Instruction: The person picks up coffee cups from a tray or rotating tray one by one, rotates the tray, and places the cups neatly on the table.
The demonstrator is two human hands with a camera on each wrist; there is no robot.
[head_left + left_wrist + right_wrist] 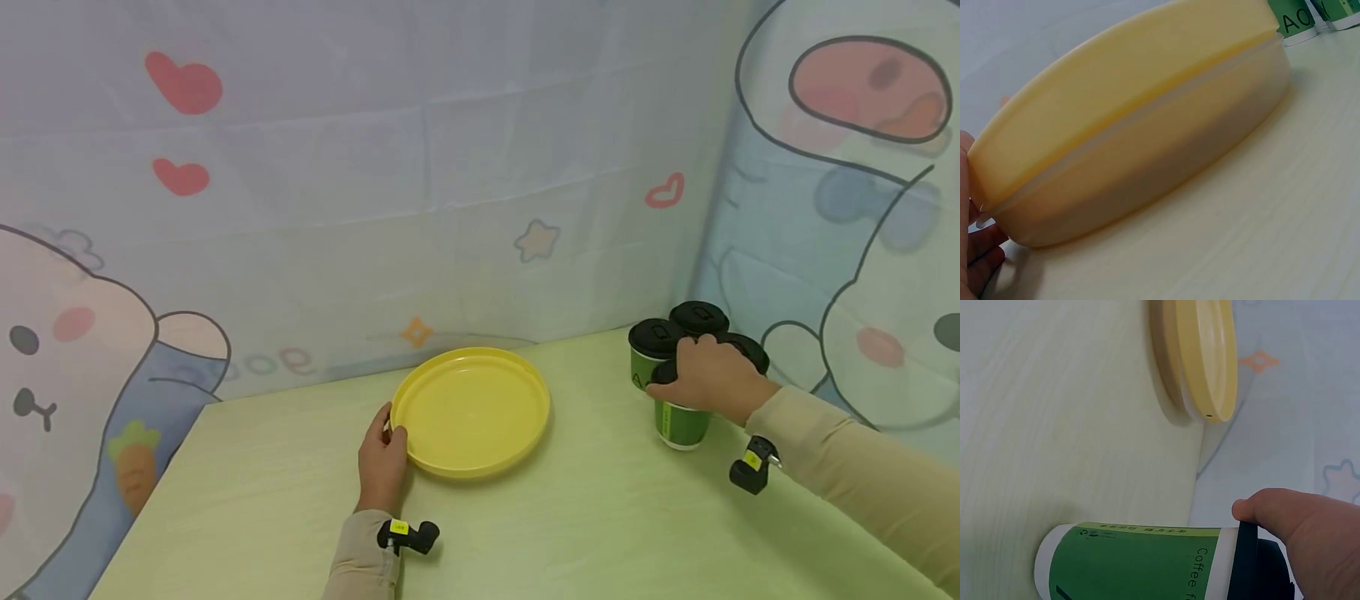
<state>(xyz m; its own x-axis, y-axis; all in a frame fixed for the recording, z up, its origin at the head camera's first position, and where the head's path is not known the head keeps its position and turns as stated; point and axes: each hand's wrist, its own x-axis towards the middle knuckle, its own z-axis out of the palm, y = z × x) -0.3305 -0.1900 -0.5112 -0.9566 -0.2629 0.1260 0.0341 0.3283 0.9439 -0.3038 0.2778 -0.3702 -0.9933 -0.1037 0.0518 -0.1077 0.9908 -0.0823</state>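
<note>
A round yellow container (471,412) with a raised rim rests on the table; the left wrist view shows its yellow top over a paler lower part. My left hand (382,467) holds its left edge, thumb near the rim and fingers at the outer side. To the right, my right hand (716,379) grips the front green coffee cup (682,427) by its black lid, from above. In the right wrist view the thumb (1260,509) presses the lid edge of this cup (1135,562). The cup's far side and several fingers are hidden.
More green cups with black lids, such as the left one (654,337) and the back one (699,317), stand close around the gripped cup. A printed cloth (480,167) hangs behind the pale table (525,533) and along its right side.
</note>
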